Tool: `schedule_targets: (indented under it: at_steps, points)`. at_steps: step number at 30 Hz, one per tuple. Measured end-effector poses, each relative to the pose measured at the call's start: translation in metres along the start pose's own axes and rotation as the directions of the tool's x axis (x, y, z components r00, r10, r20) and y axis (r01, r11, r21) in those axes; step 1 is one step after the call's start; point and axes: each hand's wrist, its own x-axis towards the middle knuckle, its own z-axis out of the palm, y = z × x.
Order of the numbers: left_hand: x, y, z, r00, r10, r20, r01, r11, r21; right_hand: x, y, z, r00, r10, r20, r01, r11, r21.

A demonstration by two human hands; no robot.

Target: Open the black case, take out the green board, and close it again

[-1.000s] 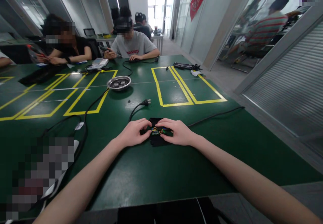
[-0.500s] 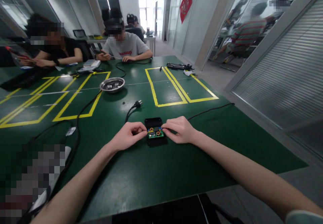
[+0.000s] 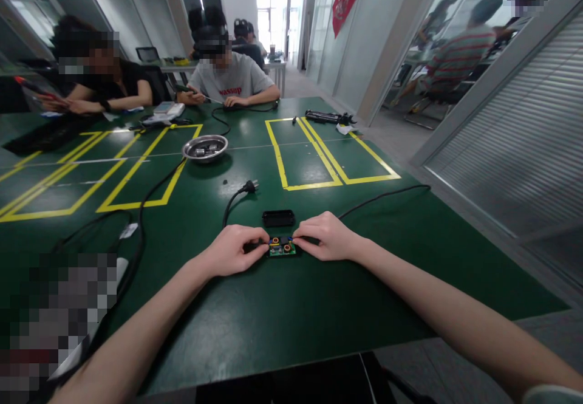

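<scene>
A small green circuit board (image 3: 283,249) with copper-wound coils lies between my hands, over the table. My left hand (image 3: 237,249) pinches its left end between thumb and fingers. At the opposite end, the thumb and fingertips of my right hand (image 3: 328,237) close on the board's edge. Just beyond the board sits a black plastic case half (image 3: 278,217), its hollow side up. Whether another black part lies beneath the board I cannot tell. A black power plug (image 3: 250,187) on a cable lies past my left hand.
A steel bowl (image 3: 204,156) holds metal parts. Yellow tape (image 3: 314,184) marks boxes on the green table (image 3: 255,337). A black cable (image 3: 387,196) runs off to the right. Black folded gear (image 3: 328,117) lies at the far edge. Two people sit across the table.
The board has come slightly nearer to me, with both hands on it. A strip of table now shows between it and the case half. The whole view has shifted slightly.
</scene>
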Motion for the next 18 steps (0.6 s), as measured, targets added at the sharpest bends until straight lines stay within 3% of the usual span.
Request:
schedule_targets:
  at_steps: [8, 15, 18]
  points:
    - [0.0, -0.0017, -0.0012, 1.0, 0.001, -0.013, 0.002, 0.972, 0.234, -0.0003, 0.0064, 0.0004, 0.994, 0.102, 0.047, -0.104, 0.994, 0.027]
    - [0.0005, -0.0042, -0.0036, 0.981, 0.18, -0.067, -0.15, 0.937, 0.315, 0.0003, 0.0092, -0.0023, 0.994, 0.095, 0.045, -0.098, 0.992, 0.076]
    - [0.0014, -0.0037, -0.0049, 0.98, 0.19, -0.054, -0.166, 0.94, 0.298, -0.0002, 0.0098, -0.0023, 0.995, 0.089, 0.049, -0.094, 0.99, 0.105]
